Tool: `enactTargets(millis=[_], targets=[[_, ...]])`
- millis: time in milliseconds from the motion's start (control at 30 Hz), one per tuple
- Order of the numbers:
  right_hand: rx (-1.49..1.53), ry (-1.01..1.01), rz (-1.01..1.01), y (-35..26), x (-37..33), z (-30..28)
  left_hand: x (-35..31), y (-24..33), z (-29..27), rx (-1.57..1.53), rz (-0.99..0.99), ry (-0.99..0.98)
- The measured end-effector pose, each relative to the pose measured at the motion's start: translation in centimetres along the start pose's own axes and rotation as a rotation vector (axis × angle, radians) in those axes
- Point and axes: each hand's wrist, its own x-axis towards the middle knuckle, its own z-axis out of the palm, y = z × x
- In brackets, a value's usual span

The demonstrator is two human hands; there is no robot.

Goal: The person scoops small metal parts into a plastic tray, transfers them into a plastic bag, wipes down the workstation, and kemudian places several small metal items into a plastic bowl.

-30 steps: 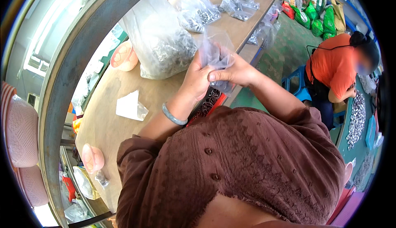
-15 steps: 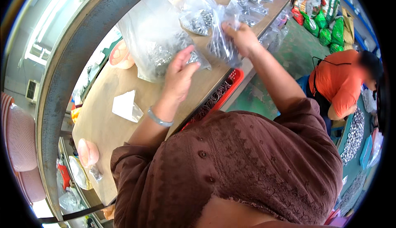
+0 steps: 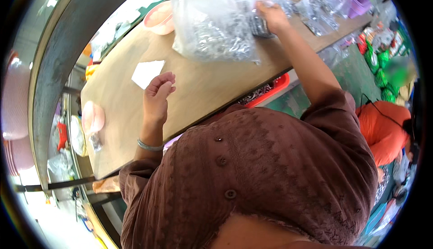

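Note:
My right hand [image 3: 274, 18] reaches to the far side of the table and grips a clear plastic bag [image 3: 259, 26] of small dark metal parts. Just left of it stands a large clear plastic bag [image 3: 212, 37], partly filled with shiny small parts. My left hand [image 3: 155, 100] hovers over the near part of the table, its fingers loosely curled with the thumb apart, and nothing shows in it. Beside its fingertips lies a white piece of paper [image 3: 145, 72]. More clear bags of metal parts [image 3: 318, 19] lie to the right of my right hand.
A pink bowl [image 3: 160, 18] sits by the far left edge, and a pink cup [image 3: 93, 117] with a small bag [image 3: 95, 141] nearer. A red basket [image 3: 273, 89] is below the table's front edge. At right, a person in orange [image 3: 385, 129] bends over. A metal beam [image 3: 67, 46] arches at left.
My left hand has drawn back left and down from the large bag to beside the white paper, fingers curling. My right hand has set its bag down beside the large one. The view has shifted.

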Motion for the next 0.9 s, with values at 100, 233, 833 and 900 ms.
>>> enactTargets(millis=[100,233,833,900], targets=[[0.527,-0.122,0.085,2.6,2.2,0.3,-1.6,-0.9,-2.0,-0.036,-0.061,0.047],[0.775,-0.075,0.003,2.6,2.6,0.8,-3.1,-1.8,-3.9,-0.04,-0.124,0.157],[-0.075,0.081,-0.871,-4.0,-7.3,1.1,6.8,-5.2,-12.1,0.526,0.078,0.468],[0.049,-0.107,-0.852,-5.3,-8.9,3.0,6.5,-5.0,-13.2,0.075,0.0,0.487]])
